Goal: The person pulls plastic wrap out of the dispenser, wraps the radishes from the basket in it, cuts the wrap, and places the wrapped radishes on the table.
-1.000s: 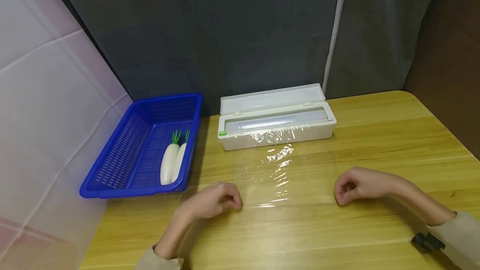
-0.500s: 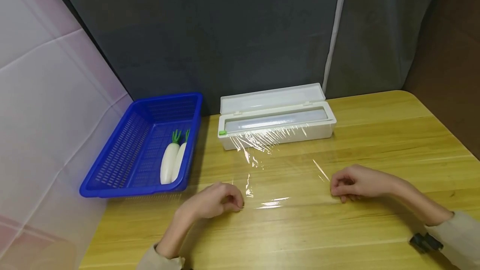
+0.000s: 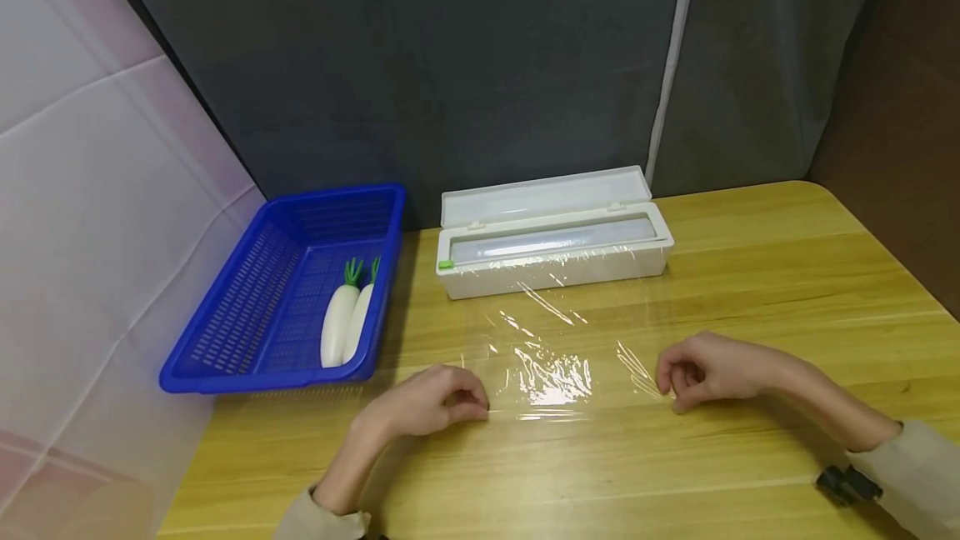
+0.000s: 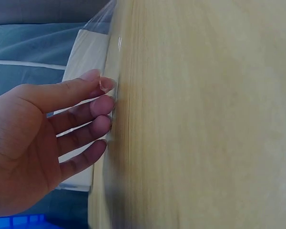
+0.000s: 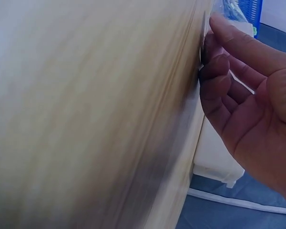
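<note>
A sheet of clear plastic wrap point(image 3: 555, 373) stretches toward me from a white wrap dispenser box point(image 3: 555, 272), wrinkled and shiny in its middle. My left hand point(image 3: 431, 401) pinches its near left corner between thumb and index finger; in the left wrist view, the other fingers point(image 4: 102, 105) are bent loosely, tips right at the table surface. On the other side, my right hand point(image 3: 723, 369) holds the near right corner with curled fingers, and creases run through the film toward them. The box's lid point(image 3: 547, 197) stands raised, showing the roll point(image 3: 555, 240) inside.
At the left stands a blue plastic basket point(image 3: 213, 386) with two white radishes point(image 3: 341, 327) with green tops lying along its right side. Behind the wooden table point(image 3: 780, 265) hangs a dark grey curtain point(image 3: 450, 65). A light-coloured wall point(image 3: 97, 215) borders the left.
My right hand has shifted slightly left and its fingers have changed their hold on the film. The film's creases and glints have moved toward the near edge. My left hand has barely moved.
</note>
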{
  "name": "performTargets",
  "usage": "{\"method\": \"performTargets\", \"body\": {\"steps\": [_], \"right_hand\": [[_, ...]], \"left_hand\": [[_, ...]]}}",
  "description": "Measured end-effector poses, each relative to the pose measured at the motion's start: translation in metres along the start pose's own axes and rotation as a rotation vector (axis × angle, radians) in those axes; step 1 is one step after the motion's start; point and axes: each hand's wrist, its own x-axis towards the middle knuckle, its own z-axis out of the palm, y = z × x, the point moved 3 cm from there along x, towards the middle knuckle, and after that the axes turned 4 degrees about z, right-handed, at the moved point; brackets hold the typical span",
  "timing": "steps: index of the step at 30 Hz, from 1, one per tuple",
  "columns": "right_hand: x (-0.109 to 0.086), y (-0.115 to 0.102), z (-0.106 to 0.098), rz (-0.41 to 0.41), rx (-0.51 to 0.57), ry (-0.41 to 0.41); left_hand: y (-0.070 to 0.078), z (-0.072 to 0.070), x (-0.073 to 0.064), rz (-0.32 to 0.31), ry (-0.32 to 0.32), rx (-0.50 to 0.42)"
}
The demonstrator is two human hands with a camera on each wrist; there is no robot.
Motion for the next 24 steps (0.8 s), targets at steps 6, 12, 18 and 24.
{"method": "performTargets", "body": {"steps": [6,12,18,24], "right_hand": [[-0.001,0.0,0.001,-0.024,-0.019,0.012],[-0.002,0.001,0.0,-0.071,-0.006,0.04],[-0.004,0.0,-0.003,-0.1,-0.02,0.057],[-0.003,0.004,-0.003,-0.075,-0.017,0.064]], "left_hand": [[0.0,0.0,0.001,-0.003,-0.01,-0.018],[-0.002,-0.002,0.0,0.004,0.002,-0.023],[-0.002,-0.006,0.0,0.017,0.018,-0.048],[0.0,-0.011,0.002,0.031,0.038,-0.094]]}}
